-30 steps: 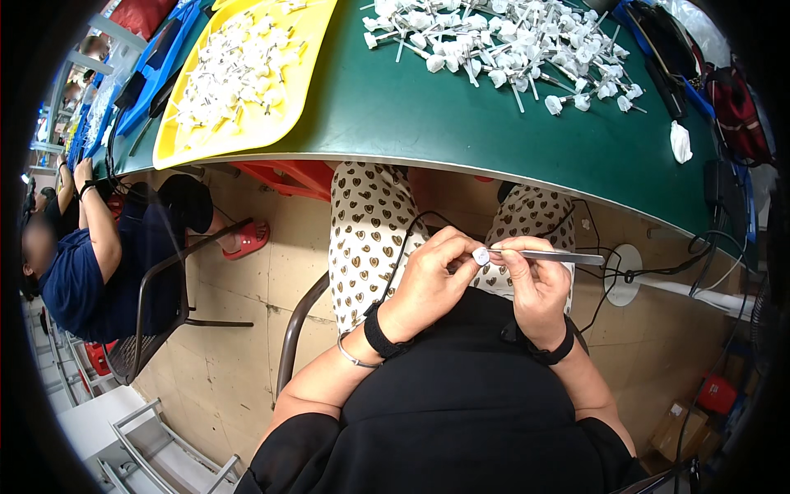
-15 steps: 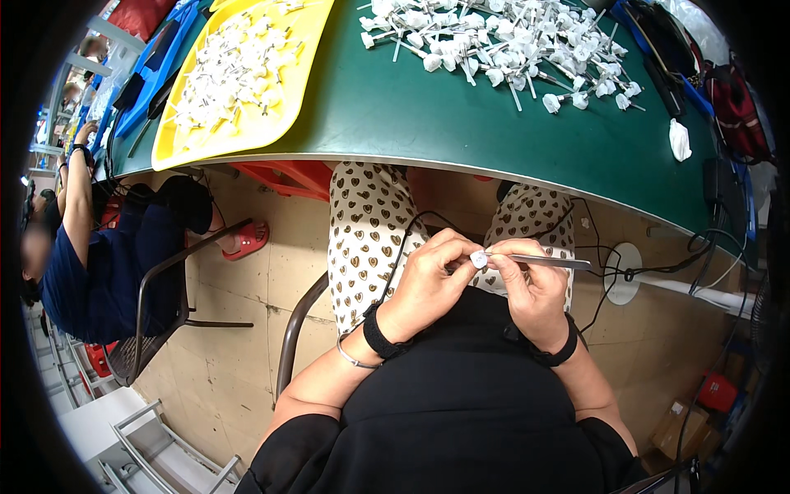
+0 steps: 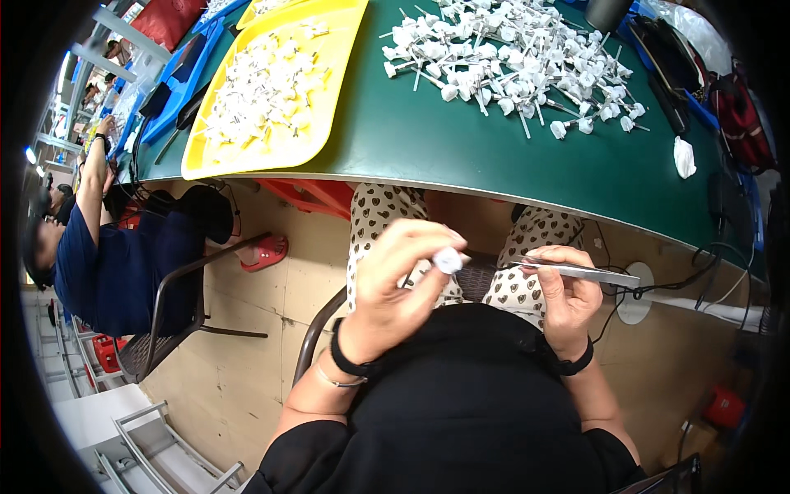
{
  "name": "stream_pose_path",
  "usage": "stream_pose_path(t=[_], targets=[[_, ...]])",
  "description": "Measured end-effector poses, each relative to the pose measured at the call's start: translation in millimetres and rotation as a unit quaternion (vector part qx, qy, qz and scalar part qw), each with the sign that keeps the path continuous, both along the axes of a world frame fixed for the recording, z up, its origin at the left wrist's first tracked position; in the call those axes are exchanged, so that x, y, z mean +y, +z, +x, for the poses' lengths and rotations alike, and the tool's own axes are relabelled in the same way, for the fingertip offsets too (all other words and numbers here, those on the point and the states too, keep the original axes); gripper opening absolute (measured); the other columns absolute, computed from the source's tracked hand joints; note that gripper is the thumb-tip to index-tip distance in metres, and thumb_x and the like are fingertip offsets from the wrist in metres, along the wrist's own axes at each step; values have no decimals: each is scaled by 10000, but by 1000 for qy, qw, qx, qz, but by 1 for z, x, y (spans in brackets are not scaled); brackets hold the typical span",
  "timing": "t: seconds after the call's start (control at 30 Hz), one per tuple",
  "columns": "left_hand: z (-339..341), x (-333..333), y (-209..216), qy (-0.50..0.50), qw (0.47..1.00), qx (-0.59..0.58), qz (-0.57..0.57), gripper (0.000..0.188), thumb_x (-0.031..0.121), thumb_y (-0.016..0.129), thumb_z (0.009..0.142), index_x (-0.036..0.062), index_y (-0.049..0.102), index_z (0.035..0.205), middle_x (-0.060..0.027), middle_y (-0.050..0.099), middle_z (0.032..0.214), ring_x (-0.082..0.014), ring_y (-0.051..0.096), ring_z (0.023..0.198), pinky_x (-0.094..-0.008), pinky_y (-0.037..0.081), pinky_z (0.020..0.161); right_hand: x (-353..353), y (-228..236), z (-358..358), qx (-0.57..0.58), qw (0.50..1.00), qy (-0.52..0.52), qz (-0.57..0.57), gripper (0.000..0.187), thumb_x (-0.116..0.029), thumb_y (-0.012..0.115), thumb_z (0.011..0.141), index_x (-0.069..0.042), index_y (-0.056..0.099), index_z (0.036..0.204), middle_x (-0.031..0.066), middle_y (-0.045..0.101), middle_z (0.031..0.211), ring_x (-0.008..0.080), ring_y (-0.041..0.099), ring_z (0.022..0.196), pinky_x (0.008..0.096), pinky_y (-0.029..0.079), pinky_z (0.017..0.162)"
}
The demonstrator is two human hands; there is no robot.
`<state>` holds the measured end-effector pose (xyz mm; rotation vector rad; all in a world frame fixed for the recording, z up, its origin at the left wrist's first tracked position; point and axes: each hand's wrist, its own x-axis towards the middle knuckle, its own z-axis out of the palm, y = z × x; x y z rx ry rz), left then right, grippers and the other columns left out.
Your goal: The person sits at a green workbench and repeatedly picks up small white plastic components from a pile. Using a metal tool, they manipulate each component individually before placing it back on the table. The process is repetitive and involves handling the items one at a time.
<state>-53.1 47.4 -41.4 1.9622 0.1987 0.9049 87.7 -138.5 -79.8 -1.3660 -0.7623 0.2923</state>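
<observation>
Above my lap, my left hand pinches a small white round-ended piece between thumb and fingers; its far end is hidden in the hand. To the right, my right hand grips metal tweezers by the middle. The tweezers lie nearly level, tips toward the left hand, and a gap separates the two hands. On the green table beyond, a pile of white-headed parts with thin stems spreads out. Similar parts fill a yellow tray on the left.
Blue trays line the far left, where another person sits on a chair. A crumpled white tissue lies near the table's right side, beside a dark red bag. Black cables hang below the table's right edge.
My hands have come apart: the left has lifted and moved left with the white piece, the right has shifted right with the tweezers. The whole view has shifted slightly.
</observation>
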Motion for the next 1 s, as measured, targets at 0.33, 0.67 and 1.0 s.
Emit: stream_pose_path(t=[0.33,0.67,1.0], targets=[[-18,155,62,337,850,136,382,436,7,666,904,73,639,1334,-171,514,1511,-330,498,1370,-437,375,1157,1,12,5,-54,999,0,9,160,-26,718,948,34,649,1080,142,715,1007,164,682,844,274,551,752],[36,10,115,-470,850,-223,-77,122,120,775,918,38,763,1008,-118,742,970,-215,697,754,-290,547,683,-8,17,10,-47,999,-11,11,157,-48,731,944,16,673,1074,122,716,1003,174,672,855,296,543,761],[43,-12,130,-516,799,-252,-179,105,125,628,983,65,655,901,-179,690,869,-272,657,670,-343,503,583,-13,20,23,-84,996,-14,21,186,-40,741,928,21,649,1078,134,723,989,206,687,861,306,553,760]])
